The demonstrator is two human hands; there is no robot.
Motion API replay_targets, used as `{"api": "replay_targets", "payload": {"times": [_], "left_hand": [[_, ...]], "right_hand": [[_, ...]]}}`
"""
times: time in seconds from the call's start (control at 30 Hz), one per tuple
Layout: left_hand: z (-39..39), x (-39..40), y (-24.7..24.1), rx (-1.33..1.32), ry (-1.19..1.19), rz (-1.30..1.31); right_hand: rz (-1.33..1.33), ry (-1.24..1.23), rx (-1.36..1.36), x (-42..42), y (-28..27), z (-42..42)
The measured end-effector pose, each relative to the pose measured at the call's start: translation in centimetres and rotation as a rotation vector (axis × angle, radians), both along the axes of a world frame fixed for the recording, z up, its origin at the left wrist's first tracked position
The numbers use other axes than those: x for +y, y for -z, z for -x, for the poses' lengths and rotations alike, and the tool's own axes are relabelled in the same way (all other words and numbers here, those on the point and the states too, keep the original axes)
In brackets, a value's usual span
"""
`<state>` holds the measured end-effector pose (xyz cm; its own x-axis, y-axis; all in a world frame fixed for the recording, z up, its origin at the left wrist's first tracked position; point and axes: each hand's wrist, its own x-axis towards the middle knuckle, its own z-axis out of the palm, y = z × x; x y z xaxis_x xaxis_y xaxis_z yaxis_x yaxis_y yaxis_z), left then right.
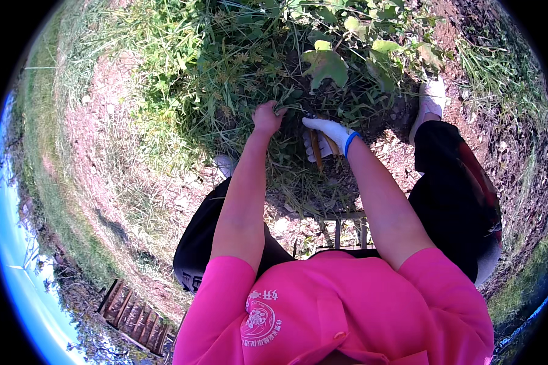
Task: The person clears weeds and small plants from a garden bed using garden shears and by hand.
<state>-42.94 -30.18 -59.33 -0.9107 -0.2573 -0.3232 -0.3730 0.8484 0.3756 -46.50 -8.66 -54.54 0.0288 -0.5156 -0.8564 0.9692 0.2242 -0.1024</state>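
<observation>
My left hand [268,119] is bare and closed around green stems at the near edge of a dense clump of grass and weeds [219,77]. Just to its right is my right hand [331,131], in a white work glove with a blue cuff. It grips a hand tool with two orange-tan handles, apparently pruning shears [317,149]. The handles point back towards me; foliage and the glove mostly hide the working end. A broad lobed leaf [326,67] hangs just beyond the glove.
My white shoes stand either side of the clump, the right one [433,96] on reddish soil. A metal-framed stool or rack [338,232] shows between my legs. Behind me to the left lies a slatted frame [132,315]. Leafy stems [383,48] spread at the upper right.
</observation>
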Motion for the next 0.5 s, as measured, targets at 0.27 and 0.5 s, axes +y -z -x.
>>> {"api": "replay_targets", "payload": {"times": [0.27, 0.5], "left_hand": [[-0.8, -0.1, 0.8, 0.172, 0.03, 0.024], [-1.7, -1.3, 1.3, 0.255, -0.009, 0.002]], "right_hand": [[-0.141, -0.043, 0.249, -0.8, 0.1, 1.3], [0.036, -0.033, 0.175, 2.2, -0.7, 0.5]]}}
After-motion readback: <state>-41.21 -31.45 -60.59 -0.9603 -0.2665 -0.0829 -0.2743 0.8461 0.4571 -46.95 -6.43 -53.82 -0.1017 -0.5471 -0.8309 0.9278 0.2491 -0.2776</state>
